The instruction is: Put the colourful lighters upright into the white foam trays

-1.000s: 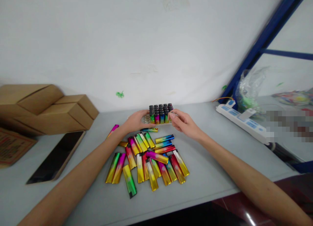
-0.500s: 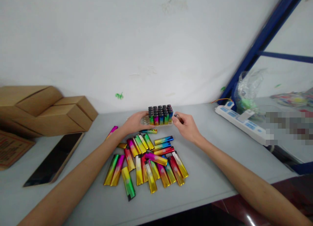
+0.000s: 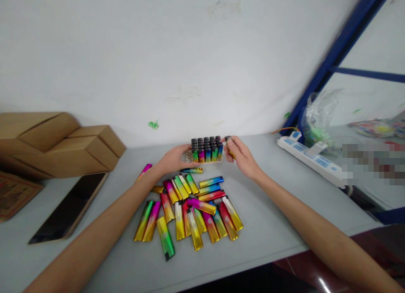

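Observation:
A block of upright lighters (image 3: pixel 207 149) with black tops stands in a clear tray near the wall. My left hand (image 3: pixel 174 159) rests against the block's left side, steadying the tray. My right hand (image 3: pixel 242 159) pinches a single lighter (image 3: pixel 229 144) upright, just at the block's right edge. In front of both hands lies a loose pile of several rainbow-coloured lighters (image 3: pixel 193 206) flat on the grey table (image 3: pixel 272 225).
Brown cardboard boxes (image 3: pixel 60 145) are stacked at the left by the wall, with a dark phone (image 3: pixel 68 208) lying in front of them. A white power strip (image 3: pixel 311 160) and a clear plastic bag (image 3: pixel 321 115) sit at the right beside a blue metal frame (image 3: pixel 332 61).
My right hand has lifted its lighter slightly and brought it upright at the block's right edge. My left hand has stayed on the tray.

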A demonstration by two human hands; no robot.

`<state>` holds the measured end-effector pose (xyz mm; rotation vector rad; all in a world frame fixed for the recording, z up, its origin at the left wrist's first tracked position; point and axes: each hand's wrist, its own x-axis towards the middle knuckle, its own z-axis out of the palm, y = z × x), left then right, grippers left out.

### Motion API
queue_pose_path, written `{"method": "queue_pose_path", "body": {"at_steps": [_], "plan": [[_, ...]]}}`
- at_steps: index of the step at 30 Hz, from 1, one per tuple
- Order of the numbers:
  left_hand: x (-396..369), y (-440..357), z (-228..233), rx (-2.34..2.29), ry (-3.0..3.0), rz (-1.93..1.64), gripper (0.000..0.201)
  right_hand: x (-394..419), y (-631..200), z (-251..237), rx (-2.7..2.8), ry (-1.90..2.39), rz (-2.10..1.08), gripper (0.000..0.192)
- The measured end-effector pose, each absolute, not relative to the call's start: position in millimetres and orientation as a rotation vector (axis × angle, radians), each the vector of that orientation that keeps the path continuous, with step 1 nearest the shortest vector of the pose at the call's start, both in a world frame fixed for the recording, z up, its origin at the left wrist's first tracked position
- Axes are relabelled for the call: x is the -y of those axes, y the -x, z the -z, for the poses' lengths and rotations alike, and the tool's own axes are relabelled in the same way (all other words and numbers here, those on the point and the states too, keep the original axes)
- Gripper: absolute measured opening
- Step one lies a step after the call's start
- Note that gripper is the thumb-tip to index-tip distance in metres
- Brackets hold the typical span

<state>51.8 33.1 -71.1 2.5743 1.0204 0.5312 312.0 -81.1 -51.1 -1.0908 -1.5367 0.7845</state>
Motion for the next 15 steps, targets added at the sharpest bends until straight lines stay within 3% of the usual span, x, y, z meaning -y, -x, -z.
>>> {"method": "queue_pose_path", "body": {"at_steps": [7,15], "plan": [[-34,-51,72,-1.018,-2.574,-0.517,0.082,68,-326,55,1.507,1.027,-0.81,0.049],[-32,-52,70,-1.018,-2.574,-0.525,0.08,60,-337,74,1.531,1.118,-0.561,0.042]]}}
